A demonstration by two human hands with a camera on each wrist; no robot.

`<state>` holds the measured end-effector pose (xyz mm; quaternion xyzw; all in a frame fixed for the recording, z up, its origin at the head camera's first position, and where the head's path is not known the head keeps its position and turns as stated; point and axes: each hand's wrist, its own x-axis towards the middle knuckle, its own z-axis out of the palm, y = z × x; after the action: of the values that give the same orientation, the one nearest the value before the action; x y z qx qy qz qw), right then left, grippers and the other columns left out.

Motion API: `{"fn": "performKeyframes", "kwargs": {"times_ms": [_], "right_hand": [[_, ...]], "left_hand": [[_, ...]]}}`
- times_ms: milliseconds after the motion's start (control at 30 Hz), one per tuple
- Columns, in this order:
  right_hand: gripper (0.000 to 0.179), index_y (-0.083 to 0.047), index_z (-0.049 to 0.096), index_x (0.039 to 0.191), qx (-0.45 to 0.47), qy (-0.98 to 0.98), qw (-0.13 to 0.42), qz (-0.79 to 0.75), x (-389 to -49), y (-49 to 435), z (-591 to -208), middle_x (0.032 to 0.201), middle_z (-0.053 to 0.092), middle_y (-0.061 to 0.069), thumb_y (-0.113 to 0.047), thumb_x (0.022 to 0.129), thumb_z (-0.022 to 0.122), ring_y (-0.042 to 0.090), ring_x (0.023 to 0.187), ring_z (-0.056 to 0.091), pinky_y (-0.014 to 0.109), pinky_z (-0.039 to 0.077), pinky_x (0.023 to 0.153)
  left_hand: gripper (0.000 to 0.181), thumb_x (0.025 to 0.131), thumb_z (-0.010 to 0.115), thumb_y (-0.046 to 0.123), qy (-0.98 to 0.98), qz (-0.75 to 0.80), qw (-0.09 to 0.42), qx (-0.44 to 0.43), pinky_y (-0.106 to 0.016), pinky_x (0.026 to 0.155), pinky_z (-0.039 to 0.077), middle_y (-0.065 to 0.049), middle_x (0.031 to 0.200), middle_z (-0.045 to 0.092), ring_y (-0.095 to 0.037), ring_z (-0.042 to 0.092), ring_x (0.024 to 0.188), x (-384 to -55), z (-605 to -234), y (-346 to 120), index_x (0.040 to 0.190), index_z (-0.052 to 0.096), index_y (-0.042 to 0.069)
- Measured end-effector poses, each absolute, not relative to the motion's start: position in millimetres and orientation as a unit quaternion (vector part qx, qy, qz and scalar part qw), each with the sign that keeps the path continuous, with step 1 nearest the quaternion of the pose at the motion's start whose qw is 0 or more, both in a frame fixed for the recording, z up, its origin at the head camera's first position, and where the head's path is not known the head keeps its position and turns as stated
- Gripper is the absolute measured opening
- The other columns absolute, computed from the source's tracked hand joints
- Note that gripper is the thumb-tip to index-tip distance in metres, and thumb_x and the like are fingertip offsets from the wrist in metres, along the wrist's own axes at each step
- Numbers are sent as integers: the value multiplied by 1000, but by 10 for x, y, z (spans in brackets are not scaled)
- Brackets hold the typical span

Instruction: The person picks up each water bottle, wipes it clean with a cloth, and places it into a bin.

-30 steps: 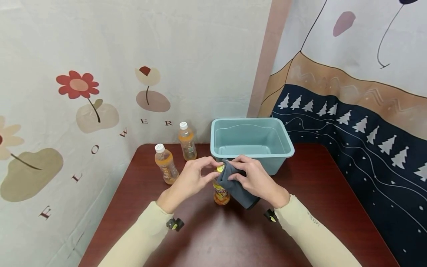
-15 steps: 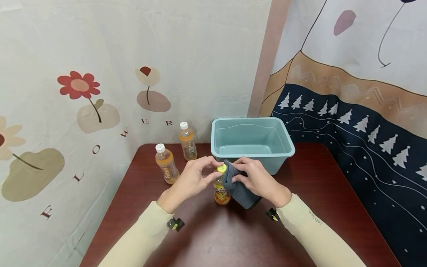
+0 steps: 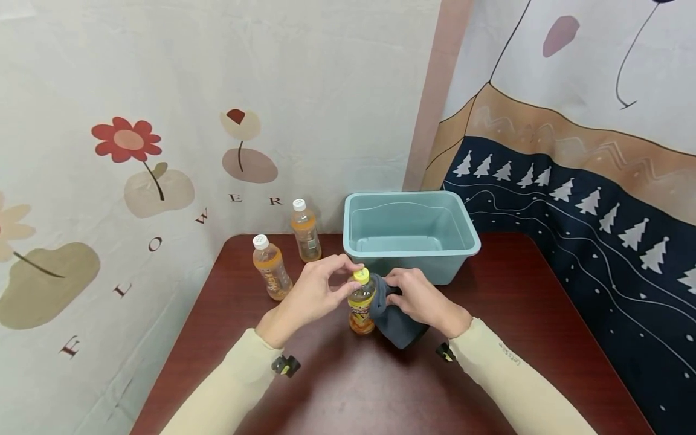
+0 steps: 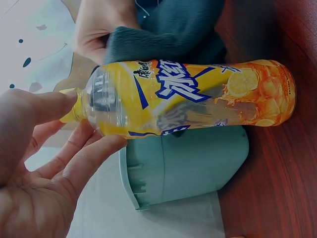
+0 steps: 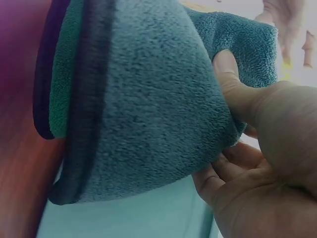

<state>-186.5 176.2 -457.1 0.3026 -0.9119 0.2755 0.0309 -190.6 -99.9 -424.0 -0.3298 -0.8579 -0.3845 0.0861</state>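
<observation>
Pinching the yellow cap [image 3: 361, 276] of the yellow-labelled bottle [image 3: 360, 315] with thumb and finger: left hand [image 3: 318, 287]. Right hand [image 3: 423, 297] grips a folded grey cloth [image 3: 400, 329] at that bottle's right side; can't tell if cloth touches it. Bottle is upright on the reddish-brown surface [image 3: 348, 393], between the hands. Behind it, blue-green bin [image 3: 413, 254]. Left of bin: nearer white-capped bottle [image 3: 272, 272] and farther white-capped bottle [image 3: 306, 234], both upright, apart.
</observation>
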Motion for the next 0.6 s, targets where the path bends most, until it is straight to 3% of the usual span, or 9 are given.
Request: {"fn": "performKeyframes", "kwargs": {"times_ms": [233, 400, 600], "right_hand": [[20, -9, 90, 116, 323, -913, 2, 250, -1911, 1716, -4794, 110, 84, 7, 1, 99, 91, 23, 104, 83, 28, 67, 83], [15, -4, 90, 109, 346, -914, 3, 212, -1948, 1657, -4998, 102, 84, 10, -2, 96, 95, 22, 94, 83, 25, 63, 73], [14, -3, 89, 109, 339, -922, -14, 189, -1970, 1637, -5157, 94, 82, 10, -1, 96, 95, 15, 82, 78, 21, 55, 65]], "left_hand": [[19, 104, 92, 15, -856, -389, 85, -330, -36, 100, 72, -1, 129, 86, -19, 86, 116, -1896, -4255, -1022, 118, 79, 17], [19, 104, 91, 14, -855, -392, 84, -330, -36, 98, 72, -1, 130, 86, -19, 86, 116, -1893, -4255, -1028, 117, 78, 17], [18, 105, 91, 16, -848, -397, 85, -340, -44, 102, 72, -1, 129, 86, -18, 86, 116, -1913, -4258, -1009, 118, 79, 17]]}}
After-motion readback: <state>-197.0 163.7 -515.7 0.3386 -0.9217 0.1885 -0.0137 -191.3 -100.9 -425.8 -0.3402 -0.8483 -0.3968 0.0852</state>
